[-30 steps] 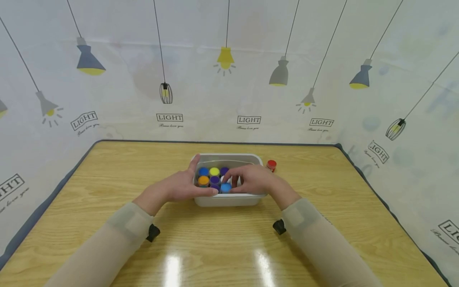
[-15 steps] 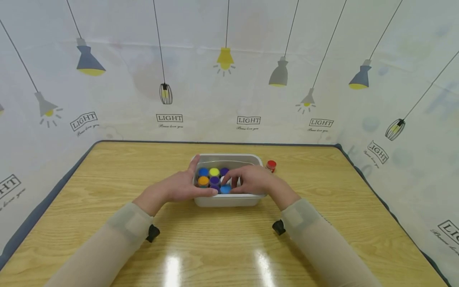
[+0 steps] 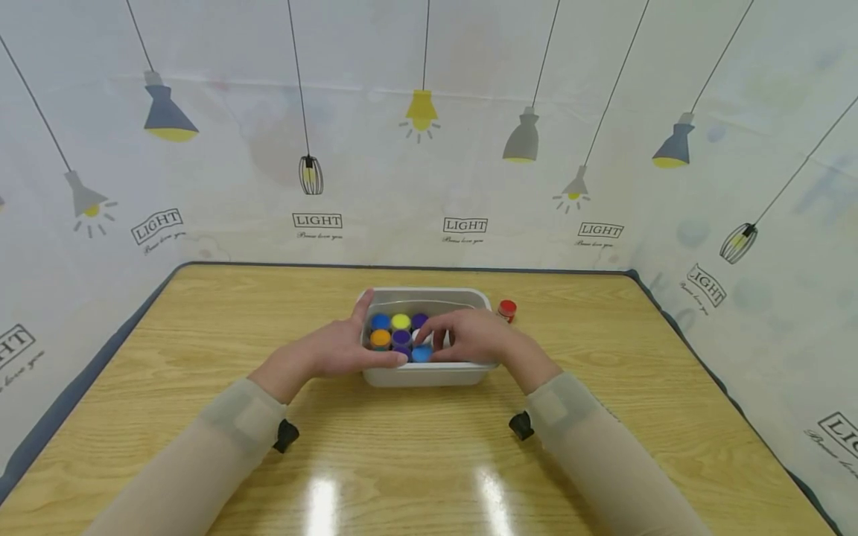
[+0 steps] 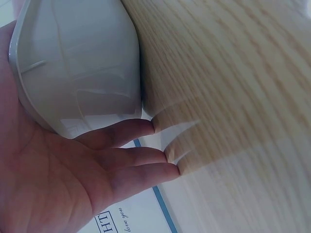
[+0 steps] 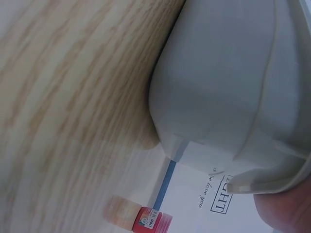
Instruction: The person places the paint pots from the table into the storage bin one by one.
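Note:
A white plastic box stands on the table, with small paint jars under coloured lids packed in its left part. My left hand spans the box's left end, thumb along the front rim and index finger at the back rim. In the left wrist view, three of its fingers lie extended beside the box, tips at the tabletop. My right hand reaches in over the right rim, thumb and fingertips around a light-blue-lidded paint jar. A white lid shows partly beneath its index finger. The box's right interior is mostly hidden by this hand.
A red paint jar stands on the table just right of the box, also low in the right wrist view. Inside the box are an orange lid, a yellow lid, and blue and purple ones. A lamp-printed sheet encloses the table.
The light-blue-lidded jar sits slightly lower in the box than a second ago, with my right fingers still at it. My left hand stays in the same place.

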`<state>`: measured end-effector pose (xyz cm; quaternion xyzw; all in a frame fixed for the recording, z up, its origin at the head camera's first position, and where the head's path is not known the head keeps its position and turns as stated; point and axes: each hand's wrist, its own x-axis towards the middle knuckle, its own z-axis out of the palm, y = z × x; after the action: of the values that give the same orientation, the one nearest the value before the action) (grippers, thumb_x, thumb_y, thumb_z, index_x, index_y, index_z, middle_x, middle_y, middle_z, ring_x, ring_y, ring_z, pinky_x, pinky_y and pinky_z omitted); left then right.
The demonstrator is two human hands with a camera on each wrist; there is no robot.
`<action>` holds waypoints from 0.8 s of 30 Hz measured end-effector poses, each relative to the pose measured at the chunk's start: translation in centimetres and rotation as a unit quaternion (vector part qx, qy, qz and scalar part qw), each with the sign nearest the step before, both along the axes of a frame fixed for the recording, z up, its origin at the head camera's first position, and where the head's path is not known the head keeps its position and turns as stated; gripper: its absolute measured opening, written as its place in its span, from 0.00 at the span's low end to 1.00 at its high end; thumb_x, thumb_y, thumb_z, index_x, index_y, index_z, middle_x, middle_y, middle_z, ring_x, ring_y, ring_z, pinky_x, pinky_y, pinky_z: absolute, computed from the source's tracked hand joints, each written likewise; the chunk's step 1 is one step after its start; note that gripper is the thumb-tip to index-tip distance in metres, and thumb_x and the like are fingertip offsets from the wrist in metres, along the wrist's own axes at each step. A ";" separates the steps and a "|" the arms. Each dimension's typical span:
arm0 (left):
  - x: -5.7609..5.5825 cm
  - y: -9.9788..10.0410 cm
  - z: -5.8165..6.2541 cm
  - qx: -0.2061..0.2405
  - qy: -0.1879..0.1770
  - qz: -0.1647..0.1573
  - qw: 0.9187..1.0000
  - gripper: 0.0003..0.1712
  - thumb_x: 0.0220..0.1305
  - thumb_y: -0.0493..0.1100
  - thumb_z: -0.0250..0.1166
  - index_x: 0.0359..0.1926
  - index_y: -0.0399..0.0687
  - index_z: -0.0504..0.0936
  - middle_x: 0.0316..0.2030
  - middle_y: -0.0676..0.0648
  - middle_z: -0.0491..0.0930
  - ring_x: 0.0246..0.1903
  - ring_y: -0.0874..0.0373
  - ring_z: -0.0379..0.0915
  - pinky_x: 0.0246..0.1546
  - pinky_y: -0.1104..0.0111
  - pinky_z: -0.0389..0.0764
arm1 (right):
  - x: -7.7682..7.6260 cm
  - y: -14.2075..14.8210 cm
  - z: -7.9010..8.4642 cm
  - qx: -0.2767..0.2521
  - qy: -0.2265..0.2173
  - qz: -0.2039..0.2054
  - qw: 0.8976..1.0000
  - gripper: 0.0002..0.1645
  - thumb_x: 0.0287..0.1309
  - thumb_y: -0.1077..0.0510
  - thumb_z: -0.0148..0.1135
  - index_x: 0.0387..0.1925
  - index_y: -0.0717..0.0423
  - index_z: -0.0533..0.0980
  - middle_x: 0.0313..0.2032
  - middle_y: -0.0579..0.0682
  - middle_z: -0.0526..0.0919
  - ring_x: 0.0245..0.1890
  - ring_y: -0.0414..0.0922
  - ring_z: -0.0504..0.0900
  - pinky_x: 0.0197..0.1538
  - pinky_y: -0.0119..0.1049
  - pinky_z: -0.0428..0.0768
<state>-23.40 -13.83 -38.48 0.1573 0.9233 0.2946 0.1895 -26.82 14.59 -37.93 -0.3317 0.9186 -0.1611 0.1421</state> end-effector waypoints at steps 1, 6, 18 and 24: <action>0.0 0.0 0.0 0.001 -0.001 0.002 1.000 0.83 0.60 0.85 0.67 0.88 0.56 0.20 0.77 0.26 0.70 0.70 0.34 0.77 0.75 0.40 0.73 | 0.0 0.0 0.0 -0.002 -0.001 -0.002 1.000 0.16 0.73 0.45 0.74 0.58 0.29 0.85 0.41 0.33 0.87 0.40 0.37 0.83 0.48 0.38 0.84; -0.1 -0.1 0.0 -0.002 -0.002 0.004 1.000 0.83 0.60 0.85 0.67 0.88 0.56 0.19 0.77 0.26 0.69 0.71 0.33 0.76 0.75 0.39 0.72 | -0.2 0.1 -0.2 -0.025 0.001 -0.008 1.000 0.16 0.72 0.45 0.74 0.58 0.30 0.86 0.40 0.33 0.87 0.40 0.38 0.84 0.46 0.39 0.84; -0.1 0.1 0.0 -0.011 -0.007 0.007 1.000 0.84 0.59 0.86 0.67 0.89 0.56 0.21 0.78 0.25 0.69 0.73 0.32 0.73 0.77 0.38 0.70 | -0.4 1.2 0.9 -0.182 -0.020 -0.042 0.982 0.21 0.72 0.49 0.75 0.61 0.49 0.86 0.41 0.45 0.86 0.38 0.47 0.80 0.42 0.36 0.80; -0.4 0.0 -0.1 -0.012 -0.009 0.012 1.000 0.84 0.58 0.86 0.67 0.89 0.57 0.21 0.78 0.25 0.68 0.75 0.31 0.72 0.78 0.37 0.68 | -0.9 3.6 1.6 -0.236 0.003 -0.075 0.969 0.17 0.72 0.54 0.75 0.59 0.50 0.86 0.40 0.49 0.87 0.35 0.48 0.79 0.38 0.34 0.77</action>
<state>-23.77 -13.82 -38.61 0.1414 0.9268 0.2873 0.1964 -27.69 18.23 -36.32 -0.2868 0.8772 -0.3824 0.0442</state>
